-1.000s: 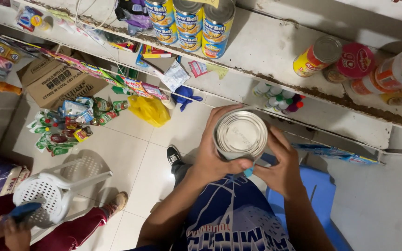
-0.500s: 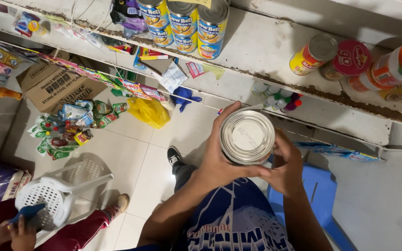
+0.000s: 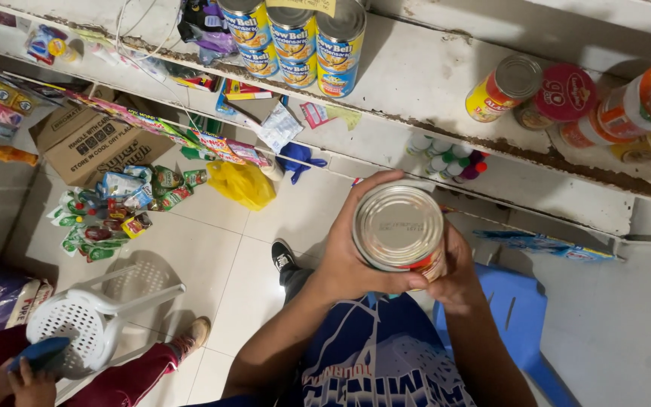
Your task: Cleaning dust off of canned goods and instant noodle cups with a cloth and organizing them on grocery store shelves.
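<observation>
Hands clamp a silver-topped tin can (image 3: 400,228) between them: the left hand (image 3: 348,252) wraps its side with the thumb arched over the top rim, and the right hand (image 3: 455,275) cups it from the opposite side and below. The can's flat metal end faces the camera, and a strip of red and yellow label shows at its lower right edge. Just under the grip lies the person's blue printed shirt (image 3: 386,362), and to the right of it a blue plastic stool (image 3: 518,316). Below the can, on the tiled floor (image 3: 212,256), stands a black shoe (image 3: 283,255). Left of the grip and farther down sits a white plastic chair (image 3: 88,320), beside which another person's hand (image 3: 32,380) holds a blue object; a red trouser leg (image 3: 126,380) stretches out there. Beyond that lie a heap of small packets (image 3: 122,207), a yellow bag (image 3: 241,183) and a cardboard box (image 3: 92,139). Above the grip runs a worn white shelf (image 3: 416,83) carrying three blue-and-yellow cans (image 3: 295,41) and, to the right, a yellow can (image 3: 502,87) next to a red lid (image 3: 565,92).
</observation>
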